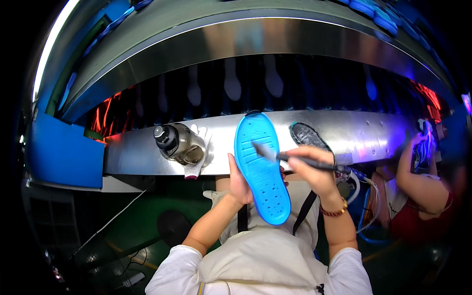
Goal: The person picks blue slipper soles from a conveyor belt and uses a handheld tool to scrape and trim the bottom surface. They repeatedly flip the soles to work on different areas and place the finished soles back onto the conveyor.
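Observation:
My left hand (239, 184) grips the left edge of a bright blue shoe sole (268, 184), tilted upright in front of my lap. Grooves cross its upper part and small holes dot its lower part. In my right hand (317, 172) is a dark-handled brush (264, 151), a hose running from its back end. Its blurred bristles lie over the grooved part of the sole; whether they touch it I cannot tell. Just past the brush, a dark speckled sole-shaped piece (309, 135) rests on the metal ledge (351, 125).
A smoky clear bottle (189, 145) with a black lid stands on the ledge beside a white knit glove (205, 135). Beyond lies a dark opening with several sole shapes (232, 81) and red glows (105, 115) at its ends. At right, a co-worker's arm (418, 182) holds something bluish.

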`<state>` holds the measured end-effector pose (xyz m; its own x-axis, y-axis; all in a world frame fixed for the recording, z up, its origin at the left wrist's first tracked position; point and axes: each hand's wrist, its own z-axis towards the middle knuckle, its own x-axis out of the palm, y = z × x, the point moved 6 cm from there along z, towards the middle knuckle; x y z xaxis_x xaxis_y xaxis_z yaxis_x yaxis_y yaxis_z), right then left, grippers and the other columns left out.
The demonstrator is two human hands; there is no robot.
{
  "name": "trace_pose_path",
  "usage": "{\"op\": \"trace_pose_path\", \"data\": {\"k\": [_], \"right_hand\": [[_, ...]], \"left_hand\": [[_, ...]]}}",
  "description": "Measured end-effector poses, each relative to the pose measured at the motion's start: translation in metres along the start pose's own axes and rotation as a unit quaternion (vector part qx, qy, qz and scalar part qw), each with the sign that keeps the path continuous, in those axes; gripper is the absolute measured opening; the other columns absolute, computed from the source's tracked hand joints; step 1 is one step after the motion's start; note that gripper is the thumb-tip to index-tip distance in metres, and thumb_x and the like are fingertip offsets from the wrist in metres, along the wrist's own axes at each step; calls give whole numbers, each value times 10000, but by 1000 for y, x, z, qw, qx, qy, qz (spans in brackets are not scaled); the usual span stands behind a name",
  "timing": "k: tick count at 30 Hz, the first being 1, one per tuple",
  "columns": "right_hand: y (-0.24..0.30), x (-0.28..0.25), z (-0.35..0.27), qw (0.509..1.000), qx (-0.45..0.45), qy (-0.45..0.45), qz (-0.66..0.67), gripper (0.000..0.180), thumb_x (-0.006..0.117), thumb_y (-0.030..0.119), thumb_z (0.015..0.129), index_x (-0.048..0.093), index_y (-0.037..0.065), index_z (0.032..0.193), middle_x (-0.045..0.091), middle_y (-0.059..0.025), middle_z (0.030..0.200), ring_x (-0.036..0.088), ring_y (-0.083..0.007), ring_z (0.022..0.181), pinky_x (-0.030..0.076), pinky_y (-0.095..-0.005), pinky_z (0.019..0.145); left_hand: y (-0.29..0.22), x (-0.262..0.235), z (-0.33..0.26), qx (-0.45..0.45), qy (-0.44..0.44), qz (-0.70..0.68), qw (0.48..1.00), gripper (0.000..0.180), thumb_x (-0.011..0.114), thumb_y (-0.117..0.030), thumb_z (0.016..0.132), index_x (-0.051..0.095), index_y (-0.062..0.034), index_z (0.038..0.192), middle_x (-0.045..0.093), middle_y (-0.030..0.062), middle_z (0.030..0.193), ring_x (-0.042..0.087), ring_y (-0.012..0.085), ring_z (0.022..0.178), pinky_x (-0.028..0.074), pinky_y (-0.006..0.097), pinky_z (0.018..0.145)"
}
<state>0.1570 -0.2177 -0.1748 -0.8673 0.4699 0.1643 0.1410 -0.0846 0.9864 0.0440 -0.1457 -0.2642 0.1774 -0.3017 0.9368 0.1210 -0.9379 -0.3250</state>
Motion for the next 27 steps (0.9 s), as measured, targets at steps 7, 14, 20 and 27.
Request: {"op": "trace_pose_path", "data": {"k": [7,14,20,27], "right_hand": [[18,27,-11,957,-178,204,-101,249,672,14,712,651,-7,960,663,-129,859,631,-195,841,491,-288,764],[32,18,-13,934,-272,134,-188,169,638,13,756,655,-1,923,666,-111,846,634,-143,742,504,-242,662],[28,1,-7,960,-204,85,-169,187,686,42,696,668,20,881,671,-106,879,640,-224,824,479,-312,773],[36,-2,-14,922,-277,68,-263,204,710,43,680,666,38,879,670,-68,856,627,-212,859,460,-327,799]], "left_hand": [[-1,12,9,26,24,-113,993,926,133,-772,766,305,-77,1352,449,166,1278,469,314,1146,382,464,968],[-7,21,14,32,-3,-41,999,879,167,-761,776,311,-111,1350,454,161,1266,501,298,1102,397,450,963],[-25,31,24,123,-69,86,986,922,154,-787,751,366,-67,1286,517,173,1156,546,298,1007,458,436,866],[-51,43,27,246,-45,72,966,1042,88,-849,678,433,6,1165,586,224,921,594,318,802,500,428,724]]}}
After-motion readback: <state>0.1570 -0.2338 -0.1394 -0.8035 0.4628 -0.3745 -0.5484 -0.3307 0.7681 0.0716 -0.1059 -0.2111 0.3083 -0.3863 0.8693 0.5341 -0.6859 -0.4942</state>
